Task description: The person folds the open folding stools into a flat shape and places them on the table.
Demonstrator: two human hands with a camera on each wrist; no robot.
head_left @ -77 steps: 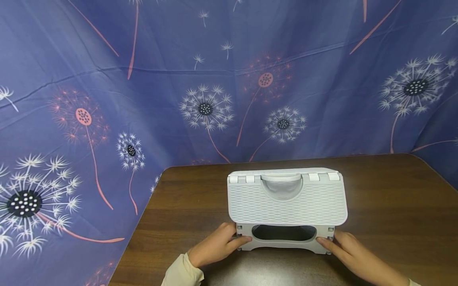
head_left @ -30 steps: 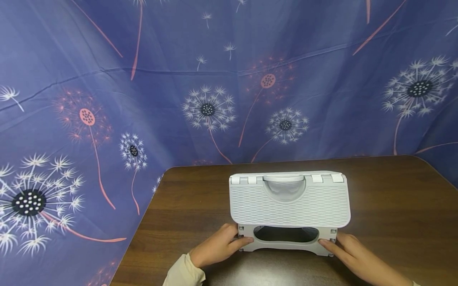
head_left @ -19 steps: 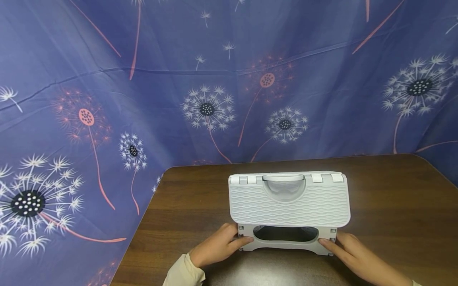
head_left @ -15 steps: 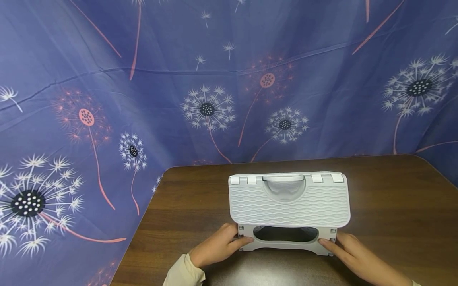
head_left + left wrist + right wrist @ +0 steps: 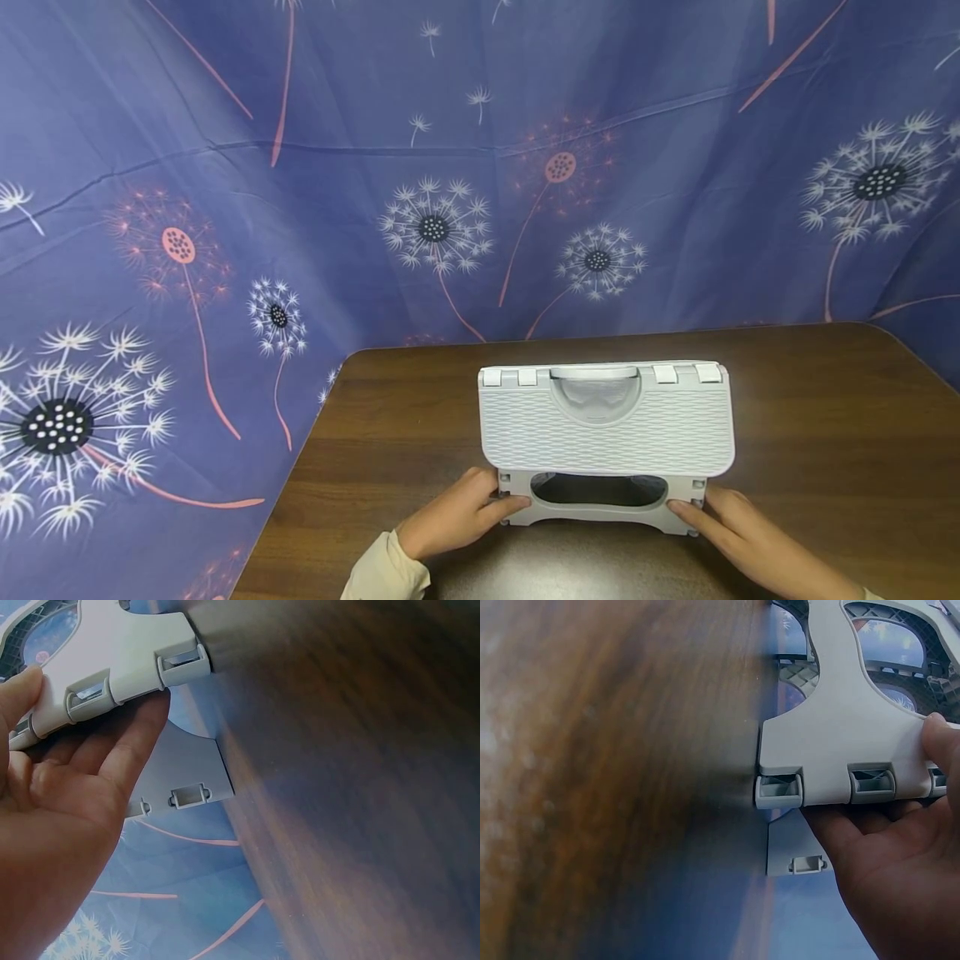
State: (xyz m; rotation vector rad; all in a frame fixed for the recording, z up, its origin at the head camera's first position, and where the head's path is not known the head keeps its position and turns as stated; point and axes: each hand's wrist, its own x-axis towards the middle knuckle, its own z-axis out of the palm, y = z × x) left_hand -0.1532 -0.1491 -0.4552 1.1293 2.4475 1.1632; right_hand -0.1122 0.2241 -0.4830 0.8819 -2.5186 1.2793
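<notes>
Head camera shows a pale, ripple-topped stool (image 5: 604,446).

A step stool (image 5: 606,443) stands on a table (image 5: 390,417), roughly midway between the left and right edges and set in from the far edge, its front leg (image 5: 600,514) before its rear leg (image 5: 184,769). A left hand (image 5: 457,515) grips the front leg's left end and a right hand (image 5: 738,525) its right end, each with thumb (image 5: 510,507) before the leg and fingers (image 5: 142,739) behind. A curtain (image 5: 480,167) hangs behind the far edge, beyond the left edge and past the far right corner.
</notes>
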